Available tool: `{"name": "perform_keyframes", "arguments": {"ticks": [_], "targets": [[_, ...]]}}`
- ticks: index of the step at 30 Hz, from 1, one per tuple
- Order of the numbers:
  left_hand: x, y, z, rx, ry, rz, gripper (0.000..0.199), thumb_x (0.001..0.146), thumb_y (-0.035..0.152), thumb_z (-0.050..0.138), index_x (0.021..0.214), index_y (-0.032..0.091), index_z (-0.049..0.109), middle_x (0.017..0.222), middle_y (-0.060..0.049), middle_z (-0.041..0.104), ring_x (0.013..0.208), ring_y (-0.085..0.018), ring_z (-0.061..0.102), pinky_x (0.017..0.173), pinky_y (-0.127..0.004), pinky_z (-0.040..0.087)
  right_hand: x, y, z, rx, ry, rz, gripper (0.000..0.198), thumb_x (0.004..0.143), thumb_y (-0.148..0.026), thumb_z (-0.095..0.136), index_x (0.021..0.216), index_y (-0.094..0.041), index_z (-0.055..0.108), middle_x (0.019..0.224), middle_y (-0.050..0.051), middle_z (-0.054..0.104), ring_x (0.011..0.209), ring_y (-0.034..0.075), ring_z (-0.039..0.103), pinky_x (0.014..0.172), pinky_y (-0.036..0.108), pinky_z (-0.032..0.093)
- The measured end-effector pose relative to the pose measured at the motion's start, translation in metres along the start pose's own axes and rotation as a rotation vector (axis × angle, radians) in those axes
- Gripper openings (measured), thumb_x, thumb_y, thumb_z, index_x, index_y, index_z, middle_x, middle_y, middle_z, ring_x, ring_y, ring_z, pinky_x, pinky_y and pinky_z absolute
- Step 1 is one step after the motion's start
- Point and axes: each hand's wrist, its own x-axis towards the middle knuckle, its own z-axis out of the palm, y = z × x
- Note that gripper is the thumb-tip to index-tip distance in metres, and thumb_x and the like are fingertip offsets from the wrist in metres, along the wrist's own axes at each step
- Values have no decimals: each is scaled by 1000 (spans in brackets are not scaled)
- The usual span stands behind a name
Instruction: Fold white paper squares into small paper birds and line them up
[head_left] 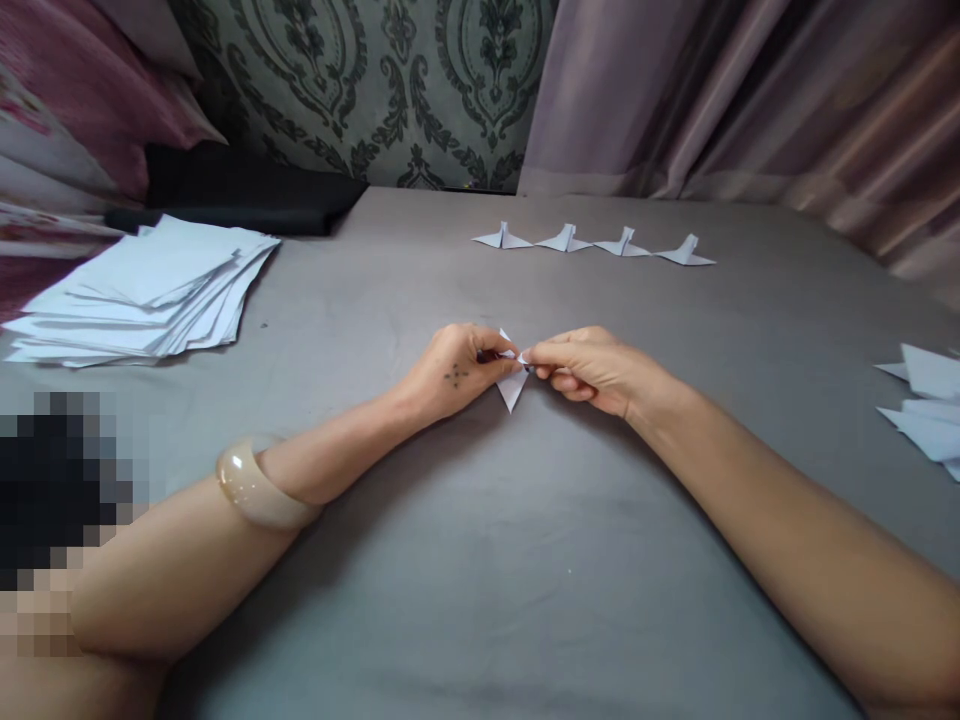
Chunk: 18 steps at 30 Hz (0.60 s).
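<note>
Between my hands is a small folded white paper piece (512, 391), its pointed ends showing above and below my fingers. My left hand (461, 368) pinches it from the left with thumb and forefinger. From the right, the fingertips of my right hand (589, 365) are closed on its edge, touching the left fingertips. The middle of the fold is hidden behind the fingers. Farther back stands a row of several folded paper birds (568, 240), with spread wings and upright necks.
A stack of white paper sheets (150, 290) lies at the left, before a folded black cloth (255, 195). More folded white paper pieces (930, 400) sit at the right edge. Grey cloth (525, 580) covers the surface. Curtains (675, 90) hang behind. Part of the lower left is pixelated.
</note>
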Motion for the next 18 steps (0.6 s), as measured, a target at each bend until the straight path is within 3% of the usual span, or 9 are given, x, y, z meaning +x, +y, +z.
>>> {"name": "perform_keyframes", "arguments": {"ticks": [4,9,14,18], "targets": [[-1,1,0,-29,-16,-18,17,83,26,62,90,17,75,72,-1,70,69,-13,61,64,-23,45,2,1,-1,-42,-36,0,22,74,-14,67,56,-14,55,51,-4,47,37,1,31,31,16,16],[-1,0,-1,-52,-11,-23,18,84,29,62,86,17,75,74,-2,70,69,-13,61,63,-23,44,5,3,-4,-75,20,4,18,71,-15,71,59,-14,58,55,-2,53,38,1,34,31,16,18],[0,-1,0,-59,-3,-15,19,84,31,62,83,17,76,73,-2,70,67,-13,59,61,-23,43,5,1,-8,-55,-48,29,24,74,-14,69,55,-14,55,48,-4,46,37,1,32,31,15,18],[-1,-1,1,-26,14,10,17,84,30,63,86,18,76,73,-1,70,68,-13,59,63,-23,44,8,-2,-10,-80,-79,41,22,73,-13,67,55,-14,55,51,-2,49,39,2,34,31,16,20]]}}
